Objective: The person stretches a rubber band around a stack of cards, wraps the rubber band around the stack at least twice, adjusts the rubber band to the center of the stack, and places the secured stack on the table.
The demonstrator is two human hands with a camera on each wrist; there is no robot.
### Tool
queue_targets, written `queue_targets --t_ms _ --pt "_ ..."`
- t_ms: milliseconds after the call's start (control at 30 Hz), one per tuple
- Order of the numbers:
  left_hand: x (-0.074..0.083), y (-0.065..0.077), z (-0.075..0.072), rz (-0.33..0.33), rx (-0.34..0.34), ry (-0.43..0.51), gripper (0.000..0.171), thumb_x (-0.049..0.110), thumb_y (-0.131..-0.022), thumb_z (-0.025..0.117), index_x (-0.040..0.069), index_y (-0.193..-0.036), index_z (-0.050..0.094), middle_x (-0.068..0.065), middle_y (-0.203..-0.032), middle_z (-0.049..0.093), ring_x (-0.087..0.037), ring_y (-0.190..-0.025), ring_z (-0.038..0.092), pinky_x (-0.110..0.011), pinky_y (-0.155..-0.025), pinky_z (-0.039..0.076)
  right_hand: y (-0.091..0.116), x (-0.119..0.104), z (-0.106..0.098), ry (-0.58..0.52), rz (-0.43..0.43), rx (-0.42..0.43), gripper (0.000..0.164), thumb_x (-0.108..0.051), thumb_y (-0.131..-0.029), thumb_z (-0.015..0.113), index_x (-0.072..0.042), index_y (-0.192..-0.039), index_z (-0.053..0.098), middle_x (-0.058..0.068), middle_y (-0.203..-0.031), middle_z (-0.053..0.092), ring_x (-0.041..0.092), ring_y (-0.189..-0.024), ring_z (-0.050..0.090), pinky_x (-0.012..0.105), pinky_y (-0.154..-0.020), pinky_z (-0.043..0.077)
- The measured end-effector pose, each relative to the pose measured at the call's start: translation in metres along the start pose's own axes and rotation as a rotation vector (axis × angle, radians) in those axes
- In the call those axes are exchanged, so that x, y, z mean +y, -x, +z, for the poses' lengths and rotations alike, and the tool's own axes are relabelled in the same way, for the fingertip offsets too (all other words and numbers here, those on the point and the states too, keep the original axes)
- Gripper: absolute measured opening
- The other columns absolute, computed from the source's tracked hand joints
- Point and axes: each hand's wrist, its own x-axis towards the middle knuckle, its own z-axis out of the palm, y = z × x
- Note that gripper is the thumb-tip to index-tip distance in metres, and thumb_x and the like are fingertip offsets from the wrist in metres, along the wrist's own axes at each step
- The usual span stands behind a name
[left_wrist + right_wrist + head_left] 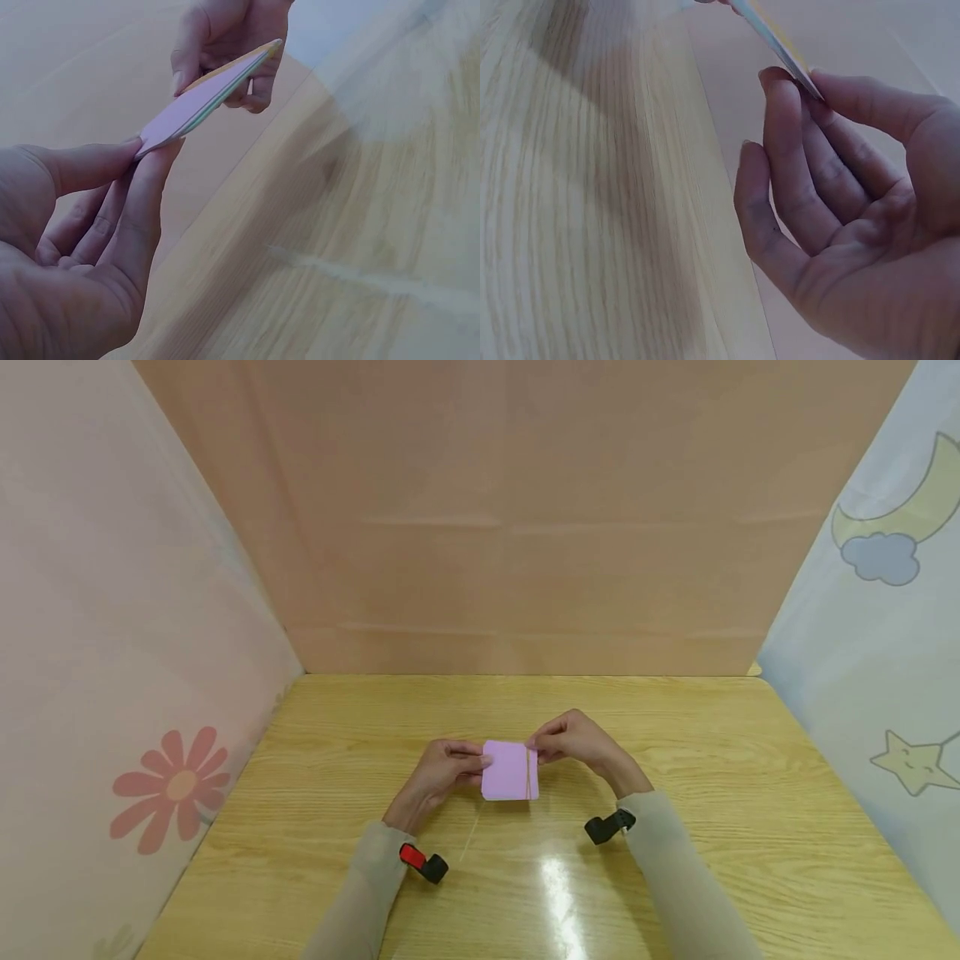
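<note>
A thin stack of pink square paper notes (506,770) is held up over the table, a tan rubber band (528,774) looped around it near its right edge. Thumb and fingers of my left hand (441,770) pinch the stack's left edge. At the upper right corner, close beside the band, my right hand (581,743) pinches the stack between thumb and fingertips. Seen edge-on in the left wrist view, the paper stack (202,105) shows pink, white and greenish layers. In the right wrist view the other fingers of the right hand (855,180) are bent below the pinch.
A light wood-grain table (360,718) lies beneath both hands, with a bright glare (558,902) toward its front. Behind it rises a pinkish-brown backdrop (510,568). Side panels carry a red flower (178,785) at left and a yellow star (911,764) at right.
</note>
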Motion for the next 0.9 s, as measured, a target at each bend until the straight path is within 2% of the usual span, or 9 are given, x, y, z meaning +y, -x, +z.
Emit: queue_targets --t_ms 100,167,300,467,567,667,900 --pt "-0.002 0.0 0.006 0.003 -0.035 -0.038 0.016 -0.001 -0.094 0.075 -0.009 -0.107 0.074 -0.002 -0.086 0.076 -0.012 -0.072 0.074 -0.023 -0.066 0.063 -0.003 -0.003 0.005 0.036 -0.008 -0.013 0.021 -0.015 -0.098 0.073 0.002 -0.108 0.081 0.01 -0.104 0.08 0.016 -0.084 0.072 0.038 -0.08 0.065" --pt "-0.002 0.0 0.01 0.004 -0.06 -0.058 0.019 0.001 -0.094 0.075 -0.01 -0.11 0.074 -0.002 -0.087 0.077 -0.012 -0.073 0.075 -0.023 -0.067 0.063 -0.006 -0.005 0.009 0.068 -0.016 -0.021 0.019 -0.015 -0.097 0.074 0.0 -0.105 0.082 0.007 -0.101 0.08 0.014 -0.083 0.068 0.031 -0.074 0.06" --pt "-0.003 -0.001 0.014 0.005 -0.056 -0.046 0.02 0.0 -0.094 0.075 -0.012 -0.111 0.073 -0.003 -0.086 0.077 -0.012 -0.073 0.075 -0.023 -0.066 0.063 -0.01 -0.007 0.013 0.112 -0.015 -0.011 0.018 -0.018 -0.096 0.076 -0.004 -0.103 0.084 0.004 -0.099 0.079 0.014 -0.08 0.063 0.027 -0.068 0.053" --pt "-0.003 -0.001 0.009 0.002 -0.021 -0.018 0.02 -0.002 -0.094 0.074 -0.011 -0.112 0.073 -0.003 -0.086 0.078 -0.012 -0.074 0.074 -0.023 -0.066 0.063 -0.008 -0.009 0.01 0.083 -0.006 -0.01 0.021 -0.018 -0.099 0.072 -0.002 -0.11 0.082 0.009 -0.108 0.079 0.015 -0.085 0.068 0.03 -0.075 0.06" --pt "-0.002 -0.002 0.004 0.007 0.002 -0.006 0.017 -0.001 -0.094 0.075 -0.008 -0.109 0.075 -0.002 -0.087 0.077 -0.012 -0.074 0.074 -0.023 -0.067 0.063 -0.005 -0.007 0.005 0.045 0.007 -0.008 0.022 -0.018 -0.101 0.07 -0.002 -0.113 0.081 0.012 -0.113 0.079 0.016 -0.091 0.074 0.038 -0.084 0.065" --pt "0.0 -0.001 -0.001 0.011 0.027 0.021 0.011 -0.003 -0.093 0.075 -0.005 -0.104 0.077 -0.002 -0.086 0.077 -0.011 -0.073 0.073 -0.022 -0.065 0.062 -0.001 -0.006 0.001 0.029 0.017 -0.007 0.025 -0.02 -0.102 0.07 -0.002 -0.116 0.08 0.012 -0.111 0.08 0.019 -0.092 0.076 0.046 -0.091 0.065" --pt "0.003 0.001 -0.004 0.032 0.012 0.014 0.01 -0.003 -0.094 0.074 -0.005 -0.103 0.077 -0.001 -0.086 0.076 -0.012 -0.073 0.074 -0.022 -0.066 0.063 0.001 -0.002 -0.001 -0.01 0.013 0.003 0.028 -0.019 -0.101 0.071 0.002 -0.118 0.078 0.009 -0.106 0.08 0.018 -0.09 0.076 0.047 -0.091 0.065"
